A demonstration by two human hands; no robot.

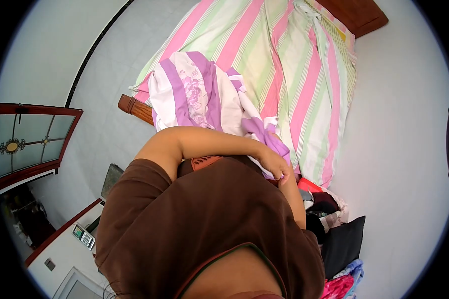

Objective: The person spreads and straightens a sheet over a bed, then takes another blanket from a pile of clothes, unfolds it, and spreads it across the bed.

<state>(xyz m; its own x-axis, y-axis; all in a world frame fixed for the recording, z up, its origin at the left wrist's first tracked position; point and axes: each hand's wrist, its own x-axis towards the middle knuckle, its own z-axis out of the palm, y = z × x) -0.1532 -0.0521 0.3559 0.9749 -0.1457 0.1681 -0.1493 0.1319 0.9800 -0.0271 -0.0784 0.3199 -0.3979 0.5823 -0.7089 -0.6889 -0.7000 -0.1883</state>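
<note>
My left arm reaches across my chest, and my left hand [275,163] is closed on a bunched edge of a purple-and-white striped cloth [224,102] with a flower print. The cloth trails from that hand over the foot end of the bed, in loose folds. My right forearm [295,202] rises at the right side of my body toward the same edge. The left hand and the cloth cover my right hand, so its fingers are hidden.
Under the cloth lies a bed with a pink, green and white striped sheet [304,89]. Its wooden bedpost [134,107] sticks out at the left. A pile of clothes [327,204] and a black cushion [343,246] are at my right. A framed glass door [30,144] stands far left.
</note>
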